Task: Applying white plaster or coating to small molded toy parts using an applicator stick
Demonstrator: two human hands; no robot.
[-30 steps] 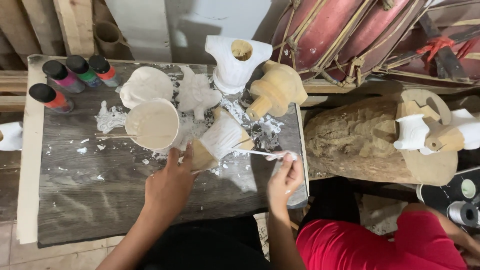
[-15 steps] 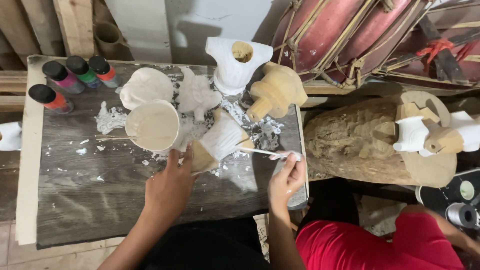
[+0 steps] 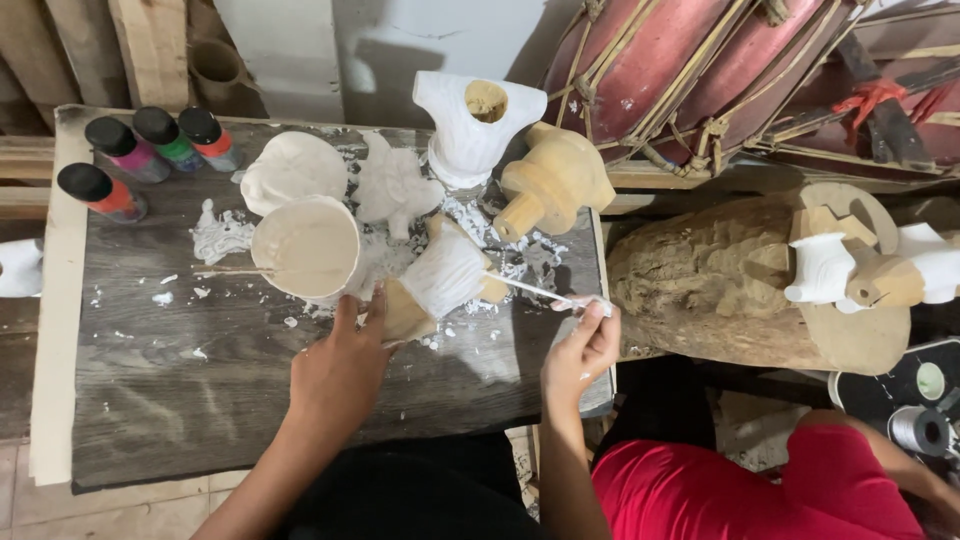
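down on the grey plank counter, the left hand has its fingers curled around the bare wooden base of a small carved figure lying on its side, its upper part coated white. the right hand sits at the counter's right edge, fingers pinched shut on the end of a thin brush whose tip touches the painted part of the figure. just left of the figure stands a round cup of pale paint with a stick resting in it. behind them lie a white carved piece, a white vase-shaped carving and an unpainted wooden carving. four paint bottles with black caps stand at the far left corner. white flecks and smears spatter the boards around the figure.
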